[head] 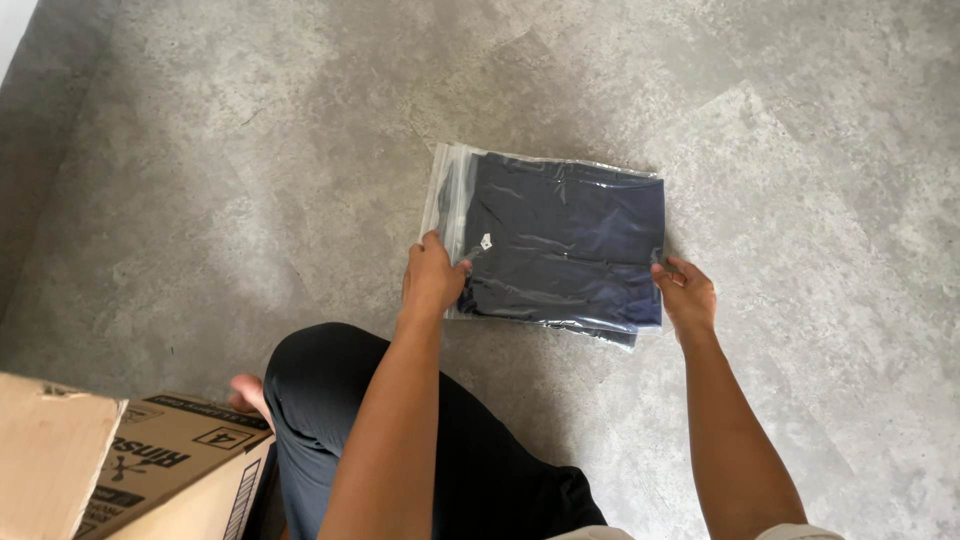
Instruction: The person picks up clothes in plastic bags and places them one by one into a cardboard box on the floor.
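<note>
A clear plastic zip bag holding a folded navy-blue garment (560,245) lies flat on the mottled grey concrete-look floor (250,160), just above the middle of the view. The left hand (432,280) rests on the bag's lower left part, at about eight o'clock from the bag's centre, fingers curled loosely over the plastic beside a small white tag on the cloth; whether the thumb is tucked under the edge cannot be told. The right hand (687,295) meets the bag's lower right corner, at about four o'clock, thumb and fingertips pinching the plastic edge.

At six o'clock from the bag the person's bent knee in dark trousers (330,390) sits close to the bag's near edge, with a bare foot (250,395) just to its left. At about eight o'clock, in the lower left corner of the view, a brown cardboard box with open flaps and black printing (130,470) stands well apart from the bag, next to the foot.

From nine o'clock round through twelve to three o'clock, only bare floor surrounds the bag, reaching to the edges of the view. A pale strip shows at the far top left corner.
</note>
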